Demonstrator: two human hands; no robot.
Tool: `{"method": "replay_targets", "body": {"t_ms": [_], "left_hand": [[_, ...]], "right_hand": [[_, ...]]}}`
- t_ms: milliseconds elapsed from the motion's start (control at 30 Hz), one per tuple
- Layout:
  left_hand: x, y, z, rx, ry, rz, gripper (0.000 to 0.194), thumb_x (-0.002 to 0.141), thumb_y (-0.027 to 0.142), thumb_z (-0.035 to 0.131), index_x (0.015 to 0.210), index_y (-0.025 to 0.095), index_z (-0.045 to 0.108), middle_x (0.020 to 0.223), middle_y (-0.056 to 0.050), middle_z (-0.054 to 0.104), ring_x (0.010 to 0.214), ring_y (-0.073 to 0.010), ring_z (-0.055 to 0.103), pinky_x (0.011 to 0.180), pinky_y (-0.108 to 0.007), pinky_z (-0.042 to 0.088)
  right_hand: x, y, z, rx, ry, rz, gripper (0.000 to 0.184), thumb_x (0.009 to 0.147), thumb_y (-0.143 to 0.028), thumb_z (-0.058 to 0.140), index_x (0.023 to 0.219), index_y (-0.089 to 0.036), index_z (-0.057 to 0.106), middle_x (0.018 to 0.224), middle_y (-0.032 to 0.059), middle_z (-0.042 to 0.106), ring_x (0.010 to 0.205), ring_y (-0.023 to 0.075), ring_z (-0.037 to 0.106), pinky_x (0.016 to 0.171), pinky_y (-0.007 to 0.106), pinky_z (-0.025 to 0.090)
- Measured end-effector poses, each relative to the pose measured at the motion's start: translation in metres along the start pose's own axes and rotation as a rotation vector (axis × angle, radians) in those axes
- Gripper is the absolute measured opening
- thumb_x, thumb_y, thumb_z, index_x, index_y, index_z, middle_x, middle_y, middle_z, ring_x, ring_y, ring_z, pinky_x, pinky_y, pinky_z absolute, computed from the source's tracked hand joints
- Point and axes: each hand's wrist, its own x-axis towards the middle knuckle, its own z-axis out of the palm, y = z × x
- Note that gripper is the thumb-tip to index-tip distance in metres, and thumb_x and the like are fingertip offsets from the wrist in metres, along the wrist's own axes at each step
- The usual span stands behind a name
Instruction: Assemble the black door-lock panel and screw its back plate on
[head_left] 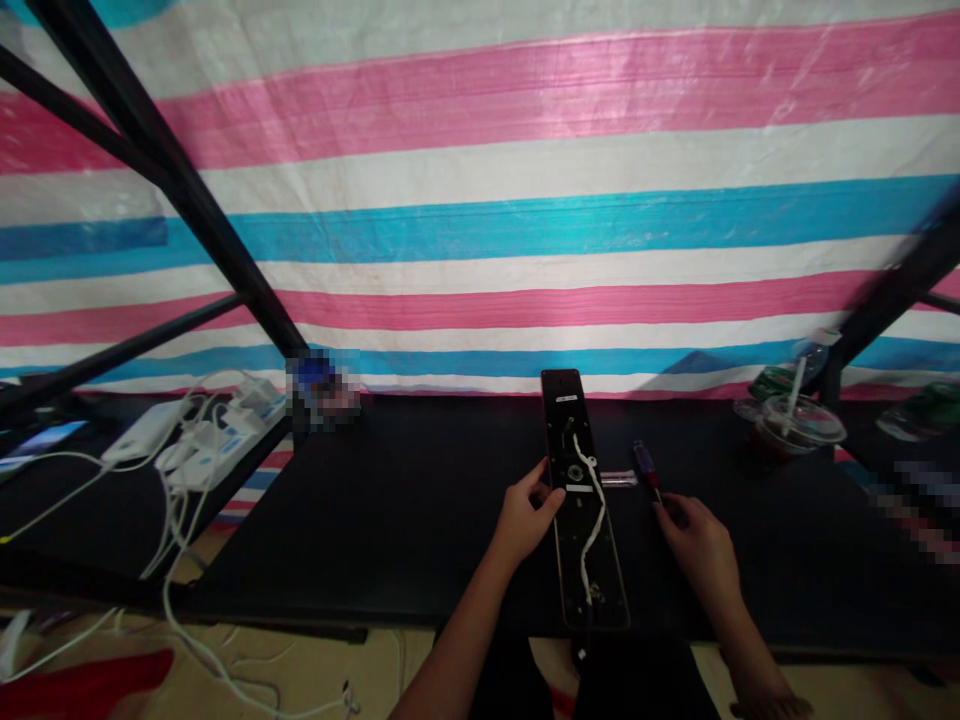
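Note:
A long, narrow black panel (566, 530) lies on the black table (420, 500), running away from me, its near end at the front edge. A white cable (600, 515) runs along its upturned face, past a small round part and white labels. My left hand (529, 510) grips the panel's left edge, thumb on top and fingers at the side. Right of the panel, my right hand (697, 545) pinches the thin shaft of a screwdriver (646, 465), whose dark red and blue handle points away from me. Between panel and screwdriver lies a small, shiny, flat strip (619, 479), partly hidden by the panel.
A lidded plastic cup (799, 425) with a straw stands at the right, near a green-labelled bottle (772, 380). Power strips (214, 455) with tangled white cables lie at the left. Black metal posts (217, 230) frame the table, and a striped sheet (525, 230) hangs behind it.

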Motion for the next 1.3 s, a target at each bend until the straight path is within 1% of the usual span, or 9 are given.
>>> {"method": "replay_targets", "body": {"t_ms": [100, 233, 367, 467, 733, 933, 1300], "left_hand": [[0.0004, -0.0018, -0.0003, 0.006, 0.003, 0.002, 0.066, 0.085, 0.038, 0.064, 0.144, 0.010, 0.052, 0.069, 0.003, 0.058, 0.066, -0.0126, 0.052, 0.069, -0.027, 0.043], [0.0001, 0.0023, -0.0012, 0.021, 0.012, 0.013, 0.065, 0.085, 0.038, 0.064, 0.143, 0.010, 0.053, 0.070, 0.002, 0.061, 0.068, -0.0137, 0.055, 0.072, -0.028, 0.045], [0.0000, 0.0053, -0.0016, 0.022, 0.024, 0.000, 0.061, 0.088, 0.041, 0.060, 0.140, 0.010, 0.056, 0.072, 0.000, 0.064, 0.069, -0.0148, 0.058, 0.070, -0.028, 0.046], [0.0002, 0.0048, -0.0011, 0.033, 0.026, -0.010, 0.060, 0.086, 0.041, 0.063, 0.139, 0.011, 0.058, 0.070, 0.001, 0.064, 0.067, -0.0146, 0.058, 0.069, -0.027, 0.047], [0.0014, 0.0016, -0.0012, 0.008, 0.015, -0.009, 0.062, 0.087, 0.042, 0.062, 0.139, 0.010, 0.057, 0.067, 0.003, 0.059, 0.063, -0.0130, 0.053, 0.066, -0.026, 0.043], [0.0016, -0.0006, -0.0010, -0.002, 0.023, -0.023, 0.062, 0.086, 0.041, 0.063, 0.139, 0.009, 0.057, 0.066, 0.003, 0.056, 0.062, -0.0121, 0.050, 0.064, -0.026, 0.041], [0.0008, 0.0028, -0.0015, 0.006, 0.033, -0.023, 0.062, 0.086, 0.044, 0.062, 0.139, 0.011, 0.058, 0.067, 0.002, 0.058, 0.064, -0.0138, 0.052, 0.068, -0.027, 0.044]], "right_hand": [[0.0002, 0.0005, 0.0006, 0.013, -0.017, 0.014, 0.046, 0.092, -0.055, 0.048, 0.097, -0.016, 0.071, 0.087, 0.0098, 0.070, 0.065, 0.0200, 0.062, 0.066, 0.033, 0.048], [0.0013, -0.0008, -0.0002, 0.007, -0.022, 0.022, 0.045, 0.092, -0.054, 0.047, 0.097, -0.016, 0.071, 0.087, 0.0103, 0.070, 0.066, 0.0207, 0.062, 0.066, 0.034, 0.048], [0.0020, -0.0024, -0.0013, -0.016, -0.036, 0.032, 0.044, 0.092, -0.052, 0.047, 0.098, -0.016, 0.071, 0.084, 0.0090, 0.069, 0.066, 0.0208, 0.062, 0.065, 0.033, 0.047], [0.0019, -0.0032, -0.0017, -0.021, -0.045, 0.036, 0.042, 0.092, -0.051, 0.047, 0.097, -0.016, 0.071, 0.084, 0.0083, 0.068, 0.067, 0.0208, 0.062, 0.065, 0.033, 0.046], [0.0016, -0.0039, -0.0020, -0.009, -0.041, 0.025, 0.041, 0.091, -0.051, 0.048, 0.097, -0.017, 0.070, 0.086, 0.0078, 0.069, 0.069, 0.0210, 0.064, 0.068, 0.033, 0.048], [0.0009, -0.0043, -0.0027, -0.018, -0.052, 0.044, 0.043, 0.090, -0.053, 0.048, 0.097, -0.017, 0.070, 0.085, 0.0073, 0.069, 0.066, 0.0204, 0.064, 0.065, 0.033, 0.047], [0.0003, -0.0051, -0.0030, 0.005, -0.037, 0.031, 0.044, 0.092, -0.053, 0.047, 0.098, -0.017, 0.071, 0.088, 0.0097, 0.070, 0.068, 0.0212, 0.064, 0.065, 0.033, 0.049]]}}
